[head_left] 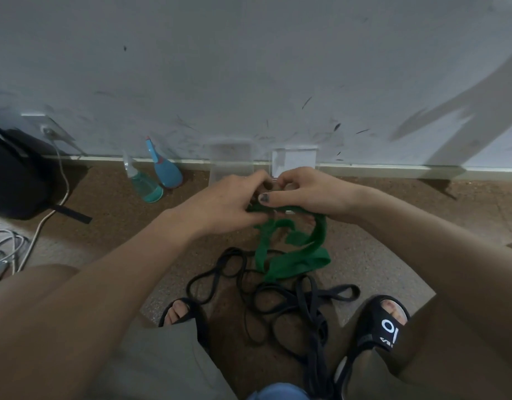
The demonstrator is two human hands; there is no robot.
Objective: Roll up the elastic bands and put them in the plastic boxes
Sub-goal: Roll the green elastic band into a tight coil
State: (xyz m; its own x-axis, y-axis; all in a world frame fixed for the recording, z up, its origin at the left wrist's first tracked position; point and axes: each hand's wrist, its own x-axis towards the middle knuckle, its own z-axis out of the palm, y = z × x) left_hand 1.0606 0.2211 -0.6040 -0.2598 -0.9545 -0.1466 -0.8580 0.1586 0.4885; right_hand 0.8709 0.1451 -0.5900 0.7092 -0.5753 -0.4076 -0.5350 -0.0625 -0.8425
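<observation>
A green elastic band [295, 255] hangs in loose loops from both my hands down to the floor. My left hand [226, 200] and my right hand [306, 189] meet above it, and their fingers pinch its top end between them. Under the green band, several black elastic bands [280, 301] lie tangled on the brown floor between my feet. Two clear plastic boxes stand against the wall behind my hands: one [231, 157] on the left and one [295, 160] on the right, each partly hidden by my fingers.
Two blue spray bottles [146, 183] [165, 168] lean near the skirting at the left. A black bag [15, 174] and white cables [47, 215] lie at the far left. My feet in black sandals [384, 324] flank the bands.
</observation>
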